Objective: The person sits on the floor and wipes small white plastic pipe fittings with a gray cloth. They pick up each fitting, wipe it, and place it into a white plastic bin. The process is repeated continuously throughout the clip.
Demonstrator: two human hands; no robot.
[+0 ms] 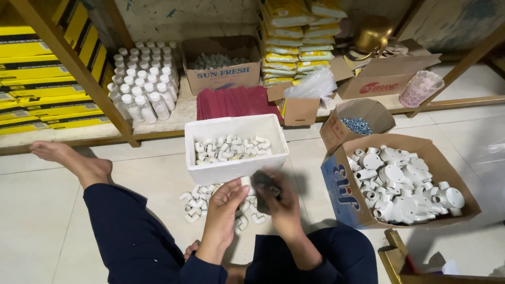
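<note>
Right, near to far from the hands:
left hand (225,202): fingers curled, pinching a small white elbow fitting (245,182) at its fingertips.
right hand (281,202): closed around a dark blurred object (266,185), just beside the fitting; can't tell what it is.
under hands: loose pile of white fittings (195,202) on the tile floor (37,210), partly hidden by both hands.
just ahead: white foam box (235,168) holding more elbow fittings, touching distance from the fingertips.
right of right hand: large cardboard box (342,194) full of white round junction boxes (402,184).
beyond that: smaller cardboard box (336,134) with metal screws (357,125).
left of left hand: bare foot (73,160) on the floor, dark trouser leg.
far: low shelf (179,113) with white bottles (142,84), red sheet stack (234,101), yellow packets (294,47).
</note>
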